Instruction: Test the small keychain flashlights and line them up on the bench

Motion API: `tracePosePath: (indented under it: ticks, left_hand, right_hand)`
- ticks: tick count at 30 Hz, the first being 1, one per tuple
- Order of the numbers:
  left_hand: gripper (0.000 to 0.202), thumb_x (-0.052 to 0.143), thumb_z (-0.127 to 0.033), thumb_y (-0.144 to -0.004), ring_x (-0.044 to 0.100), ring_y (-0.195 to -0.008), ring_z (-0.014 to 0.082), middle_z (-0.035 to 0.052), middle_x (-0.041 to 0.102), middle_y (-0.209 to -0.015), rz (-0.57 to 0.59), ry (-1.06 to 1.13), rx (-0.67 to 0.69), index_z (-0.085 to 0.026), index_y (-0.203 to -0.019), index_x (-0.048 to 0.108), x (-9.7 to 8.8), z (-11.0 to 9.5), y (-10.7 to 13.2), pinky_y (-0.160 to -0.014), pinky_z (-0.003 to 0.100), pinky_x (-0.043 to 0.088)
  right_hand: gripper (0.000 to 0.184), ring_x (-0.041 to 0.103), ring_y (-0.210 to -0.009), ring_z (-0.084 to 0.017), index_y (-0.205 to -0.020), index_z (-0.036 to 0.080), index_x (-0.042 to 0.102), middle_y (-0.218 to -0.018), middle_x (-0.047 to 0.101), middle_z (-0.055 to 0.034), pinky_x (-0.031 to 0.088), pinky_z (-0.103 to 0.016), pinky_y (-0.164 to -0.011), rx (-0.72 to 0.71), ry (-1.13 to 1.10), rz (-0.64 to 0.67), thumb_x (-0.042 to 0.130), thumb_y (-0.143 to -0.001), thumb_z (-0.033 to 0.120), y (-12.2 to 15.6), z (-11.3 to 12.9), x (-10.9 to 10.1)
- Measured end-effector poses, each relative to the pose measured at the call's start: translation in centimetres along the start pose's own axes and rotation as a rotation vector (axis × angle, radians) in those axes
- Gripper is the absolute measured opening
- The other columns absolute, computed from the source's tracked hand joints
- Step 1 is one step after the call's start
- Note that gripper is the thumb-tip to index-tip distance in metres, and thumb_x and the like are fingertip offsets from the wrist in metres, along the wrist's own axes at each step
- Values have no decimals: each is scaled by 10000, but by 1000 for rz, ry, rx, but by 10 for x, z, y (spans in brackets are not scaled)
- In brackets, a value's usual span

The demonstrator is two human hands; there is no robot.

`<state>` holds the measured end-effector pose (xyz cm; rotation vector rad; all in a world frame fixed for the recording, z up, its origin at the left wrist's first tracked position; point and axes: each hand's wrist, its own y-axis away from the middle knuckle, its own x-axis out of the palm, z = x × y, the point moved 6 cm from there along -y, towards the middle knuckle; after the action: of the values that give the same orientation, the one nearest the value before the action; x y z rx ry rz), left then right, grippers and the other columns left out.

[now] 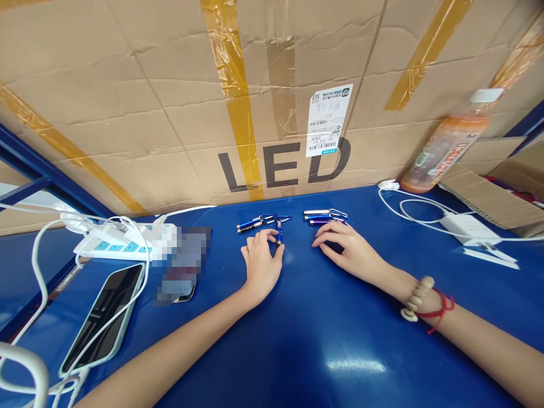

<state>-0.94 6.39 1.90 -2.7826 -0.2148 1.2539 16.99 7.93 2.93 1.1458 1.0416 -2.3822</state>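
Note:
Thumb and index finger of my left hand [262,263] close on the lower end of a slim blue metal tube [279,231] with a clip at its far end, like a keychain penlight. Just left of it, other blue and black clip tubes [255,222] lie side by side on the blue tabletop [297,340]. My right hand [351,249] rests with loosely bent, parted fingers, nothing visible between them. Right behind its fingers lies a second group of clip tubes [318,216], silver, blue and purple; contact with them is unclear.
A big cardboard box [170,113] marked LED walls off the back. At left are a white power strip [123,243], a phone [104,317], a blurred-out device [185,263] and cables. An orange drink bottle [450,147], white charger [470,228] and open carton [493,195] stand right.

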Motion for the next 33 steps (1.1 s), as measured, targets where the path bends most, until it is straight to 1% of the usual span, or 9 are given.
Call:
tracePosePath:
  ticks: [3,8,10,15,19,22,25,28,33]
  left_hand:
    - [228,501,-184,-854,470,-995,195,1,591,-977,8,-17,15,-260,-1067,531,1,-2,0,-911,397,292]
    - [328,506,-299,-856,386,-1146,256,58,433,-1270,28,-142,126,-301,-1182,538,7,-8,3,-939,439,307]
    - [318,483,-308,-872,355,-1182,262,59,414,-1305,37,-173,160,-281,-1183,546,9,-9,4,-957,445,300]
    - [186,476,-255,-881,427,-1090,222,38,527,-1164,54,-175,246,-239,-1031,586,11,-15,6,-891,388,340]
    - [113,475,-211,-884,469,-983,193,12,567,-1030,78,-169,272,-222,-939,573,10,-18,7,-824,349,345]
    - [130,442,-163,-894,480,-947,182,4,574,-996,69,-154,264,-214,-957,544,9,-18,8,-812,341,343]
    - [175,383,-140,-916,479,-970,176,10,566,-1029,-14,-101,248,-215,-1006,513,3,-18,9,-836,336,343]
    - [175,362,-156,-935,477,-998,171,14,556,-1042,-89,-39,274,-216,-1017,505,-2,-20,11,-866,330,334]
    - [164,380,-169,-943,477,-948,158,3,567,-1001,-4,71,393,-215,-987,532,2,-27,12,-879,316,330]
  right_hand:
    - [212,551,-909,-176,-864,204,650,-960,588,-65,448,-361,-837,-19,-18,54,441,-873,170,0,3,3]
    - [211,545,-912,-177,-904,200,643,-976,585,-67,445,-370,-845,-43,2,85,438,-877,158,1,5,6]
    - [214,542,-917,-179,-911,201,642,-982,584,-67,443,-373,-847,-45,9,91,434,-882,162,2,5,6]
    - [214,535,-912,-178,-921,198,637,-972,585,-65,444,-371,-841,-43,12,100,426,-893,172,2,5,7]
    - [226,530,-898,-182,-934,199,630,-942,586,-67,453,-364,-825,-35,1,114,407,-905,181,2,5,8]
    - [213,529,-925,-186,-968,198,611,-969,584,-69,452,-369,-845,-25,9,122,407,-909,188,3,5,8]
    - [203,529,-970,-173,-1070,200,564,-1020,575,-64,449,-348,-882,4,9,113,442,-909,222,3,5,6]
    - [266,523,-1005,-168,-1168,212,510,-1062,561,-63,444,-336,-905,24,14,126,457,-918,285,3,6,7]
    - [394,502,-1049,-206,-1232,199,478,-1131,524,-97,434,-382,-916,24,57,127,498,-894,401,3,9,7]
